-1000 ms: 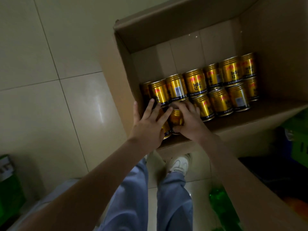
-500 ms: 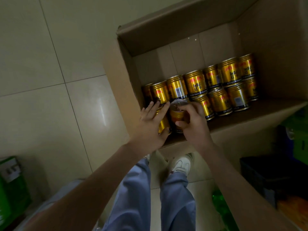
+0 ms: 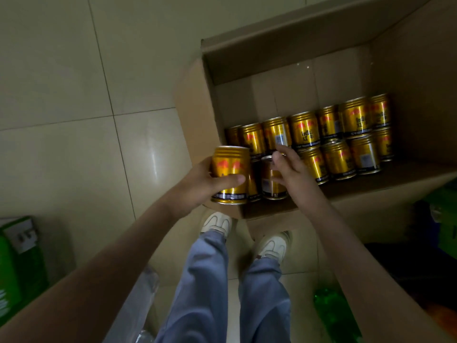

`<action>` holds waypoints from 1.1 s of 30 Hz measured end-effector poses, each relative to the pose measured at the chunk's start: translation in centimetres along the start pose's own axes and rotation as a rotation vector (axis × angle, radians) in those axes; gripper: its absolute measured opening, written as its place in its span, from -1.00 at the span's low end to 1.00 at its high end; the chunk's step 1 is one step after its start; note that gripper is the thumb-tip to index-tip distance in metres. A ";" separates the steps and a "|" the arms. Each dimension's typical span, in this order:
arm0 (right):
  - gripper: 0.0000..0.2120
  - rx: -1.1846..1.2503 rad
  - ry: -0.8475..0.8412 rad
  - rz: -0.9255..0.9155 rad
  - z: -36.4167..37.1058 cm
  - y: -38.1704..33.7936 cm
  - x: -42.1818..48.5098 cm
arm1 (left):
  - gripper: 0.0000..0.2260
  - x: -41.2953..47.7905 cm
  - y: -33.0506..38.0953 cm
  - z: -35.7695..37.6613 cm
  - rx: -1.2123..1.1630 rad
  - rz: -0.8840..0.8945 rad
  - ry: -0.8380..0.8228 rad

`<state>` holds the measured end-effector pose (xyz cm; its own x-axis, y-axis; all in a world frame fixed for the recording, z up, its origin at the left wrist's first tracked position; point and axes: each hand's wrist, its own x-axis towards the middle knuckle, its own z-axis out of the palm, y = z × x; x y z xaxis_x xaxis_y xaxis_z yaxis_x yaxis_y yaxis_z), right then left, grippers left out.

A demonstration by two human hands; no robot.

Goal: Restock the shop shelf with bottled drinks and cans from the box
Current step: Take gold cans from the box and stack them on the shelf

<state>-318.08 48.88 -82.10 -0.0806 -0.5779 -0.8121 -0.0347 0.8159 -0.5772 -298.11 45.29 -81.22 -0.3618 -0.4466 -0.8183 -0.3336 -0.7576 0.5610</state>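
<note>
An open cardboard box [image 3: 190, 112] stands on the tiled floor with several gold cans [image 3: 338, 134] packed in two rows along its near wall. My left hand [image 3: 197, 186] grips one gold can [image 3: 230, 169] by its side and holds it upright above the box's near left corner. My right hand [image 3: 289, 169] reaches over another gold can [image 3: 269, 184] at the near left of the rows, fingers curled around its top and side.
My two white shoes [image 3: 217, 222] stand just in front of the box. A green carton [image 3: 17, 263] sits at the far left, green plastic bottles [image 3: 331, 310] lie at the lower right, and dark and green crates [image 3: 442, 219] are at the right edge.
My left hand has lifted a can up and out to the left of the box. My right hand stays on the neighbouring can, and the view has shifted right.
</note>
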 end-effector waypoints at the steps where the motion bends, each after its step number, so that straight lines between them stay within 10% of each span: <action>1: -0.52 -0.160 0.052 0.032 0.3 0.7 0.8 | -0.54 -0.3 -0.5 -0.8 -0.039 -0.016 0.020; 13: -0.19 -0.677 0.275 0.127 1.2 6.0 4.1 | -0.62 -1.2 -4.9 -2.9 -0.358 -0.069 0.186; 29: -0.56 0.181 0.188 -0.152 -3.3 -16.3 -20.3 | -0.36 -20.5 15.6 2.8 -0.236 0.107 0.095; 33: -0.33 0.433 0.076 -0.272 -6.3 -24.2 -32.5 | -0.41 -31.0 24.5 4.9 -0.174 0.197 0.008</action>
<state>-320.91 48.01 -41.15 -0.1989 -0.7520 -0.6284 0.3499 0.5445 -0.7623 -299.31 42.92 -41.47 -0.3974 -0.5967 -0.6971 -0.1027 -0.7260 0.6800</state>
